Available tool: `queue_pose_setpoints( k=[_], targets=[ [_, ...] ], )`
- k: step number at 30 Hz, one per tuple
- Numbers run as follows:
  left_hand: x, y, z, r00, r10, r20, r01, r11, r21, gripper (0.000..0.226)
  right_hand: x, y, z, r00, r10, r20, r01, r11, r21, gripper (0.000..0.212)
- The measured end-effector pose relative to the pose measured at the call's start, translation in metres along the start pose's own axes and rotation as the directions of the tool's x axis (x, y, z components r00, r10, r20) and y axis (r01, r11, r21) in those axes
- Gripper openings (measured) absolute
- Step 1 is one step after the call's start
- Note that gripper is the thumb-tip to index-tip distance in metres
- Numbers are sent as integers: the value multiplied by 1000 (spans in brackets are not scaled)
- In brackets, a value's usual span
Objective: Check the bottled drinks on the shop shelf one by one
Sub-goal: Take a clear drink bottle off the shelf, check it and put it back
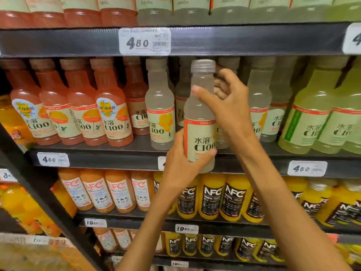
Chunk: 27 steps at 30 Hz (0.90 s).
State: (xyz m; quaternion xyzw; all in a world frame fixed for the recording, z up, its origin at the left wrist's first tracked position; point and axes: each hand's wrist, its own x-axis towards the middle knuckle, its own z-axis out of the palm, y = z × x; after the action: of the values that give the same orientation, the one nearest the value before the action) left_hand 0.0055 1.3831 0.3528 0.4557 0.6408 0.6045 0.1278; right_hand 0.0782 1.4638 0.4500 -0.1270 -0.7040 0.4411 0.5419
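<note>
The shelf (254,155) carries five pink bottles (115,114) in its front row. One pale bottle (199,114) is held upright before it. The left hand (181,163) grips its label; the right hand (228,102) pinches its shoulder, thumb forward.

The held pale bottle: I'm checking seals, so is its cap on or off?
On. The pale bottle carries its clear cap on the neck; seal intact or not, cannot tell.
</note>
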Motion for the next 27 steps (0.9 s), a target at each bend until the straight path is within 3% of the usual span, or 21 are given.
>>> queue_pose_setpoints(
  k=[4,7,11,13,15,18,21,24,27],
  targets=[
    [-19,9,1,997,-32,72,46,979,-200,48,-7,0,-10,995,78,56,-83,992,92,51],
    [-37,18,-7,981,-73,182,125,948,-294,48,-4,3,-19,972,175,156,-198,970,140,41],
    [-56,24,-14,900,-210,382,372,826,-422,63,-3,4,-19,822,402,404,-558,710,429,42],
    [-64,25,-15,860,-272,432,457,786,-416,73,-8,4,-13,814,415,407,-573,686,449,44],
    [-69,24,-17,842,-283,460,496,741,-452,68,-13,3,-8,845,368,388,-517,750,413,39],
    [-73,24,-20,880,-305,364,458,748,-481,65,-20,-4,-4,900,272,341,-388,855,343,26],
    [-71,24,-23,903,-288,319,415,775,-476,71,-22,-10,-1,929,230,289,-328,874,359,18],
    [-69,28,-26,891,-236,389,429,721,-545,68,-19,-12,-1,901,261,346,-408,780,475,20],
    [-70,33,-27,826,-144,545,541,475,-694,69,-18,-6,0,801,388,456,-596,579,557,31]
  ],
)
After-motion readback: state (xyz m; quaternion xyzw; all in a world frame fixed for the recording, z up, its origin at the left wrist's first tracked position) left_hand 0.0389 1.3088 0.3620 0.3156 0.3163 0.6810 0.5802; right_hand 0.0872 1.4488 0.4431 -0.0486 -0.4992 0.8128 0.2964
